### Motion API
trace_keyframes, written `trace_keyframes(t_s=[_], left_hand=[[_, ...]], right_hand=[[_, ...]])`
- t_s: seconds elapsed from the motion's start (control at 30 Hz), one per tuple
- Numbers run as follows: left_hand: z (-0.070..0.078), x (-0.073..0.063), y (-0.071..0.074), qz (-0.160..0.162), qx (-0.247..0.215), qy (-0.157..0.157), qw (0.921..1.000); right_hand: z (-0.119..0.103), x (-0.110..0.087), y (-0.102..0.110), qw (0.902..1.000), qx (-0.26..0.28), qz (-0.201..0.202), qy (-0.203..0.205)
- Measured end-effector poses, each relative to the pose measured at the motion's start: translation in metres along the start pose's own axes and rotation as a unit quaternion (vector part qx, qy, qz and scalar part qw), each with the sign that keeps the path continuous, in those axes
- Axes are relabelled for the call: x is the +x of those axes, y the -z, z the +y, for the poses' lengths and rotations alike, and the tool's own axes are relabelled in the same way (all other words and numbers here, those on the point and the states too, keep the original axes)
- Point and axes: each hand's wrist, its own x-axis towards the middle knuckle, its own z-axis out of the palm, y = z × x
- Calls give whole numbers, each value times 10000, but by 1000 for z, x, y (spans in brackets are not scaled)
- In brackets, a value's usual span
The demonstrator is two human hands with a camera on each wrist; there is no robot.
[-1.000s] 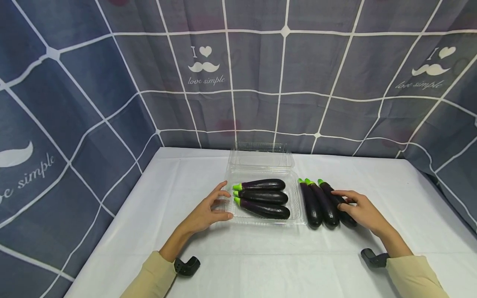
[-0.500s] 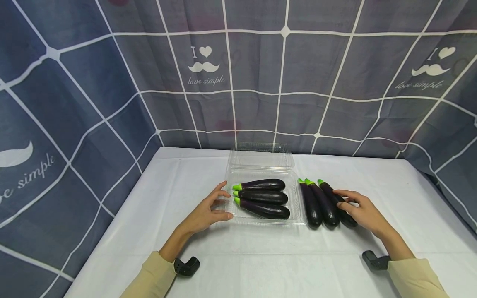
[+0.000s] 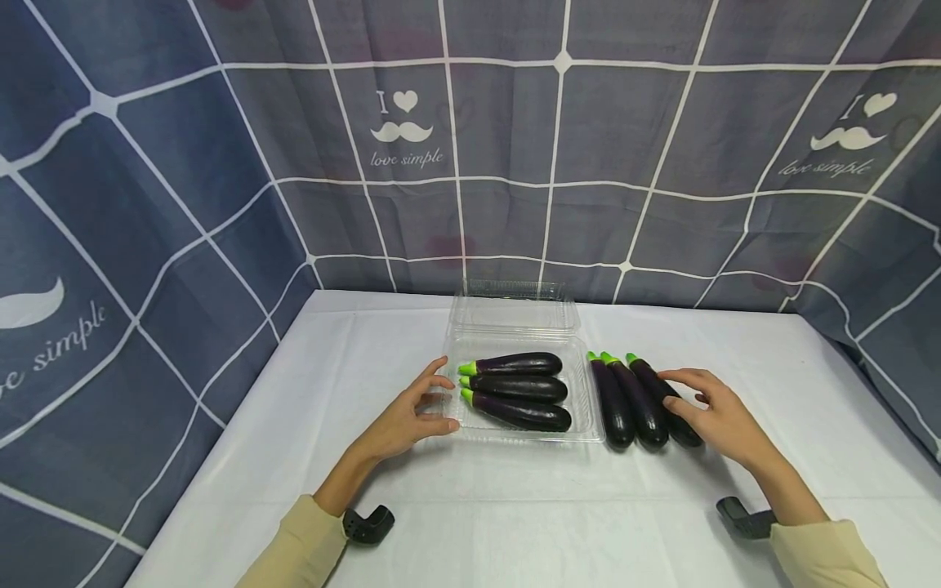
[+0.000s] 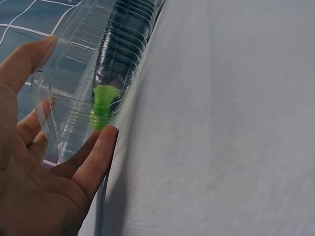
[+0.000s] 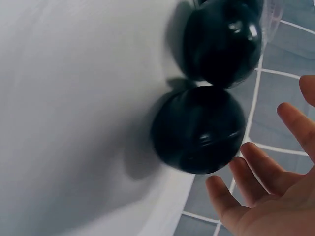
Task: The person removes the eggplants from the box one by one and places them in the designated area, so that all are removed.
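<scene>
At the far left, a beige sleeve (image 3: 297,543) and a black wrist mount (image 3: 370,525) lead to the left hand (image 3: 400,420). Its fingers are apart and relaxed, resting around the left end of a clear plastic clamshell container (image 3: 586,418) on the white tabletop (image 3: 559,523). The left wrist view shows them at the container's ribbed wall. The container looks very light and flexible, likely to slide or buckle if squeezed, so the moulded rim seems the steadiest place to hold. Its lid (image 3: 515,314) lies folded back on the far side.

Inside the container, three eggplants lie side by side with their green caps to the left: a back eggplant (image 3: 518,364), a middle eggplant (image 3: 515,388) and a front eggplant (image 3: 517,411).

Just right of the container, three more lie on the tabletop, caps pointing away from the person: a near-left eggplant (image 3: 614,404), a centre eggplant (image 3: 641,400) and an outermost eggplant (image 3: 654,388). They should be firm with slight give, moderately weighty, slick-skinned and easily bruised; a gentle wrap around the mid-body, toward the thicker end, looks surest.

Furthest right, the right hand (image 3: 724,420) is beside the outermost eggplant, fingers apart and not wrapped around it; whether the tips touch it I cannot tell.
</scene>
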Motion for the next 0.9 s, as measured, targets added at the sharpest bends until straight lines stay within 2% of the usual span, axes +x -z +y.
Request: trace_keyframes(t_s=[0.13,0.43,0.9], left_hand=[[-1,0,0,-3,-24,-8,10000],[1,-2,0,6,-40,9,10000],[-1,-1,0,3,-34,10,10000]], right_hand=[[-9,0,0,9998,52,31,184],[-33,2,-2,9997,55,-46,233],[-57,4,-17,9981,304,-407,347]])
